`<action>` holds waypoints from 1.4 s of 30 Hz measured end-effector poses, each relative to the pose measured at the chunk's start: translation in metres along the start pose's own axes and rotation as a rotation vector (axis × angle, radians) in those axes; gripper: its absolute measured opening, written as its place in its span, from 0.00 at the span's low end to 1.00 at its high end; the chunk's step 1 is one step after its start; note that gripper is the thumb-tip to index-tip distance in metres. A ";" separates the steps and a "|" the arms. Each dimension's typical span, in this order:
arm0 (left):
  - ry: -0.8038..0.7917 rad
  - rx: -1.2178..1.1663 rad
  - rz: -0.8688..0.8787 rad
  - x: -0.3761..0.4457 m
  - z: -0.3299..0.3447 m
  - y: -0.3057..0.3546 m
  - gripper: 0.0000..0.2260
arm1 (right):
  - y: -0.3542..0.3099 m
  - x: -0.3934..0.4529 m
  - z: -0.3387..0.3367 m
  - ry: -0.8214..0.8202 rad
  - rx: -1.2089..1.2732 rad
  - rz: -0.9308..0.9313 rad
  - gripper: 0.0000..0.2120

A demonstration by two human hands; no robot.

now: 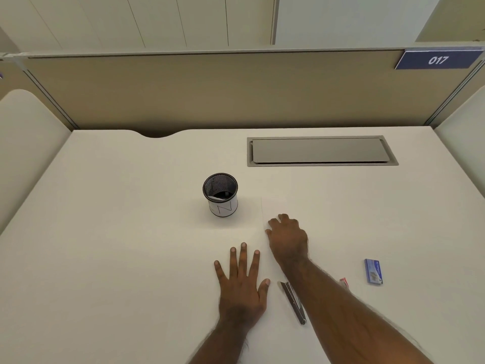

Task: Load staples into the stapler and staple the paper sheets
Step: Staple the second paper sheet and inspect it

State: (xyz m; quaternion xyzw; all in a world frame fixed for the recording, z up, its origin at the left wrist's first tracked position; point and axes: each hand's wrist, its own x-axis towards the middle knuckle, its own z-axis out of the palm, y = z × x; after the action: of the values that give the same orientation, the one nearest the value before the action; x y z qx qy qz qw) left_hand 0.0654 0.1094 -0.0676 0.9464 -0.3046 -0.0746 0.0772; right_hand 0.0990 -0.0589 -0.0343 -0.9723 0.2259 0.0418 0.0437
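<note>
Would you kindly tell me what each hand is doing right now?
Left hand: open, flat on the paper.
Right hand: fingers bent on the paper; grip unclear.

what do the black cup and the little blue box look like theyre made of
The black cup looks like metal wire mesh: its inner wall shows a fine perforated grid under a solid dark rim, and a white paper label wraps its lower outside. The little blue box looks like printed cardboard, with flat faces, sharp folded edges and a matte to slightly glossy print; too small to be sure.

A mesh cup (220, 194) stands mid-counter (118, 232); the stapler (294, 302) and staple box (373, 271) lie near right. Left side open.
</note>
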 end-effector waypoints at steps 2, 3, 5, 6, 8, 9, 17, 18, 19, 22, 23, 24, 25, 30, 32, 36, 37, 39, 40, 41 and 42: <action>-0.007 -0.008 -0.004 0.000 -0.001 0.000 0.30 | 0.001 -0.002 -0.004 -0.002 -0.023 -0.005 0.14; -0.011 -0.011 -0.004 0.000 -0.001 0.000 0.30 | 0.001 -0.003 -0.005 -0.006 -0.043 -0.021 0.14; -0.024 -0.015 -0.005 0.000 -0.003 0.000 0.29 | 0.001 -0.004 -0.005 -0.017 -0.090 -0.062 0.13; -0.032 -0.014 -0.005 -0.001 -0.004 0.000 0.29 | 0.000 -0.005 -0.006 -0.027 -0.103 -0.076 0.13; -0.039 -0.006 -0.005 -0.001 -0.006 0.001 0.29 | -0.001 -0.008 -0.002 -0.031 -0.092 -0.093 0.11; -0.042 -0.006 -0.005 -0.001 -0.007 0.002 0.29 | 0.000 -0.009 0.000 -0.037 -0.080 -0.094 0.11; -0.080 -0.117 -0.085 0.002 -0.019 0.000 0.30 | 0.000 -0.024 -0.027 0.029 0.212 0.074 0.07; -0.059 -0.186 -0.111 0.004 -0.024 0.000 0.30 | 0.003 -0.028 -0.029 0.024 0.282 0.085 0.09; -0.025 -0.301 -0.132 0.006 -0.031 0.001 0.30 | 0.008 -0.033 -0.034 0.044 0.356 0.099 0.09; 0.096 -0.819 -0.264 0.011 -0.068 0.009 0.25 | 0.020 -0.056 -0.065 0.075 0.543 0.124 0.07; 0.094 -0.993 -0.344 0.012 -0.082 0.012 0.22 | 0.023 -0.065 -0.076 0.069 0.591 0.119 0.06; 0.039 -1.176 -0.422 0.011 -0.096 0.014 0.18 | 0.024 -0.073 -0.087 0.072 0.605 0.105 0.06; -0.051 -1.368 -0.487 0.011 -0.107 0.017 0.15 | 0.024 -0.082 -0.097 0.095 0.580 0.076 0.06; -0.311 -1.704 -0.465 0.010 -0.140 0.024 0.17 | 0.013 -0.123 -0.120 0.326 0.380 -0.205 0.04; -0.291 -1.716 -0.449 0.010 -0.144 0.027 0.12 | 0.010 -0.132 -0.120 0.306 0.391 -0.273 0.03; -0.238 -1.656 -0.416 0.012 -0.148 0.029 0.08 | 0.015 -0.133 -0.114 0.309 0.494 -0.232 0.06; -0.228 -1.643 -0.398 0.012 -0.149 0.029 0.08 | 0.018 -0.130 -0.114 0.319 0.567 -0.170 0.08; -0.224 -1.600 -0.356 0.012 -0.152 0.029 0.08 | 0.026 -0.121 -0.116 0.234 0.851 0.030 0.15; -0.229 -1.574 -0.343 0.012 -0.153 0.029 0.08 | 0.029 -0.116 -0.118 0.134 1.028 0.135 0.18; -0.234 -1.551 -0.331 0.012 -0.153 0.030 0.08 | 0.032 -0.111 -0.119 0.037 1.179 0.200 0.19; -0.240 -1.533 -0.316 0.012 -0.154 0.030 0.08 | 0.035 -0.108 -0.119 -0.032 1.279 0.227 0.17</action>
State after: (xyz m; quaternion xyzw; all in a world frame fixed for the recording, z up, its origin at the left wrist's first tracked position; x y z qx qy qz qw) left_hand 0.0876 0.0937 0.0873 0.6472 -0.0365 -0.3752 0.6626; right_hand -0.0053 -0.0552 0.0920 -0.7237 0.3069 -0.0820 0.6127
